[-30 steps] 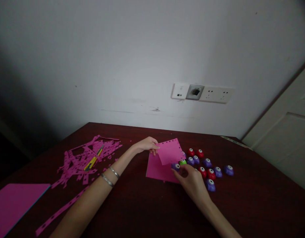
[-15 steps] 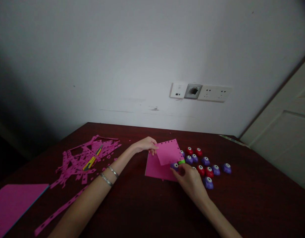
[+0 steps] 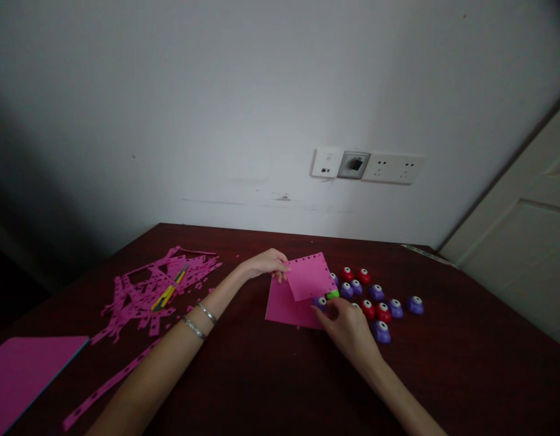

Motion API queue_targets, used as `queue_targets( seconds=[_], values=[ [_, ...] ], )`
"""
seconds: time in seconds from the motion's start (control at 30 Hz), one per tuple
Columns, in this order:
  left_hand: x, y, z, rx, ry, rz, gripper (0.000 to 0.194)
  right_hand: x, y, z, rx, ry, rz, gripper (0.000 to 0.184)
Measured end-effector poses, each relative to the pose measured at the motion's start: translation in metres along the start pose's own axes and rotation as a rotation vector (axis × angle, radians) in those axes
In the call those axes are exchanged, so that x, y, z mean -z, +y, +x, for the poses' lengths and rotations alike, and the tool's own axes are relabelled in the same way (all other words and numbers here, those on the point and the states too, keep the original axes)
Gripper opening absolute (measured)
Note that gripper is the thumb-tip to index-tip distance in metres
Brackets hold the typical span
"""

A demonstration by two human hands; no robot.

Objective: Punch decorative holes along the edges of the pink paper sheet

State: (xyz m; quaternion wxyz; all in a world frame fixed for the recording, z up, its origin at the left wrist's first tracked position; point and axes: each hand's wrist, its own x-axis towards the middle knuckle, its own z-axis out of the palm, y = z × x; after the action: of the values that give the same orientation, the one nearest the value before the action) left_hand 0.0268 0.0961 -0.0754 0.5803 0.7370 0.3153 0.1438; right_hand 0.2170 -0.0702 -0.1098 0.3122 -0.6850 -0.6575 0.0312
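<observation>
My left hand (image 3: 267, 264) pinches the left edge of a small pink sheet (image 3: 310, 277) with punched holes along its top and right edges, held tilted above a larger pink sheet (image 3: 284, 309) lying on the dark red table (image 3: 271, 375). My right hand (image 3: 346, 324) is closed around a purple craft punch (image 3: 320, 301) at the lower right corner of the small sheet. A green punch (image 3: 333, 294) sits just behind it.
Several red and purple punches (image 3: 382, 306) cluster right of the sheets. Pink paper strips and scraps (image 3: 146, 290) with a yellow utility knife (image 3: 168, 290) lie at the left. A pink sheet stack (image 3: 25, 372) sits at the near left corner. Wall sockets (image 3: 366, 166) are behind.
Both hands and the sheets stay almost in place; the view drifts slightly. The right hand keeps its hold on the purple punch at the sheet's edge.
</observation>
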Motion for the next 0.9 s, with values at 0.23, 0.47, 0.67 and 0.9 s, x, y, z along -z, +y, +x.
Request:
queue_targets(
  seconds=[0.23,0.47,0.67,0.9],
  values=[
    [-0.0017,0.0006,-0.0005,0.005,-0.005,-0.005,0.016,0.0023,-0.0029,-0.0011,0.002,0.002,-0.021,0.026],
    [-0.0043,0.0036,-0.0009,0.017,0.005,0.002,0.016,0.0021,-0.0020,-0.0013,0.008,-0.007,-0.035,0.026],
    [-0.0049,0.0011,0.0000,0.019,-0.004,-0.006,0.015,0.0015,-0.0012,-0.0021,0.002,-0.002,-0.023,0.025],
    [-0.0081,0.0015,0.0013,0.036,-0.010,-0.006,0.012,0.0011,-0.0007,-0.0019,0.022,-0.012,-0.036,0.024]
  ],
)
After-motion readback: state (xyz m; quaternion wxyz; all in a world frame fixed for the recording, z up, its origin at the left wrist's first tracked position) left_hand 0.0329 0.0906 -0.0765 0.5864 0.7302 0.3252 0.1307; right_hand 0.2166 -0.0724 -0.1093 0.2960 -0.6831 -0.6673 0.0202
